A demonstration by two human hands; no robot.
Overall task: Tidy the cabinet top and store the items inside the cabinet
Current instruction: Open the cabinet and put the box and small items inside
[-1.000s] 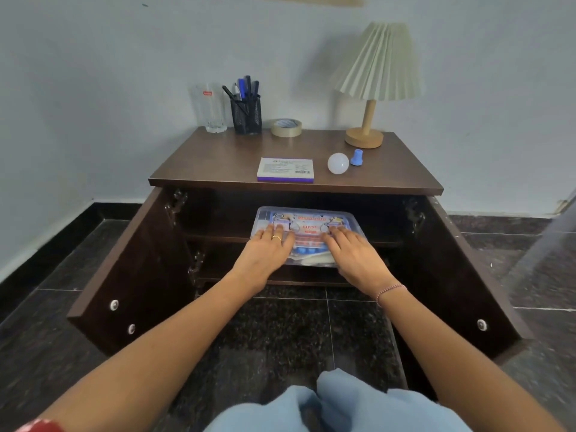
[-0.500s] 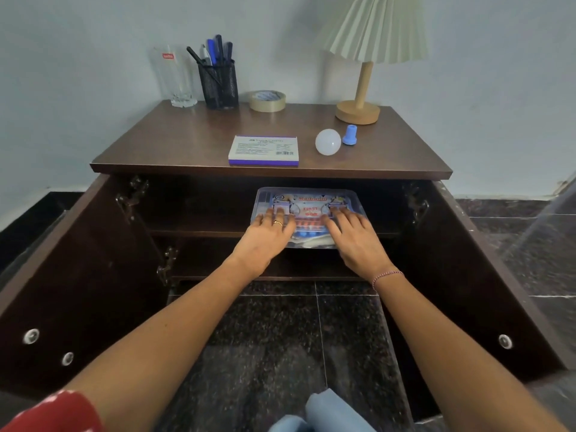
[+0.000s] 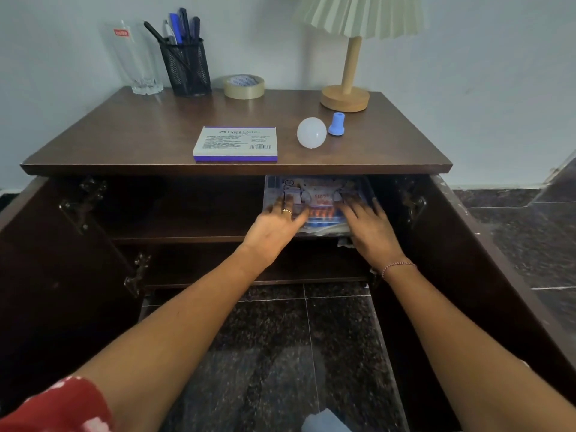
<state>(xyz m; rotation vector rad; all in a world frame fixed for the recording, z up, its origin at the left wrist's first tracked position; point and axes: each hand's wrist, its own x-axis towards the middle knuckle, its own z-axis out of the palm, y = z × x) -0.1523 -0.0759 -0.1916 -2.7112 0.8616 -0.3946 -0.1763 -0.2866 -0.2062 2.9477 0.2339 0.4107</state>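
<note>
The clear plastic box (image 3: 318,198) with a printed lid lies on the upper shelf (image 3: 187,232) inside the cabinet, toward the shelf's right end. Its near edge sits about level with the shelf's front edge, and its far part runs into the shadow under the cabinet top (image 3: 140,141). The left hand (image 3: 274,226) and the right hand (image 3: 371,232) lie flat on the lid with fingers straight and spread, palms down, gripping nothing.

To the left of the box the shelf stretches on, dark, as far as the left hinges. The box's right side is near the right hinge (image 3: 414,204). The left door (image 3: 46,275) and the right door (image 3: 483,260) both stand wide open, and the forearms reach in between them over the dark tiled floor (image 3: 296,353).

On the cabinet top a flat white box with a purple edge (image 3: 235,144) lies just behind the front edge, directly above the shelf opening. A white bulb (image 3: 311,132) and a blue cap (image 3: 336,124) lie beside it. At the back stand a glass (image 3: 137,57), a mesh pen holder (image 3: 186,68), a tape roll (image 3: 244,86) and a lamp (image 3: 349,73).
</note>
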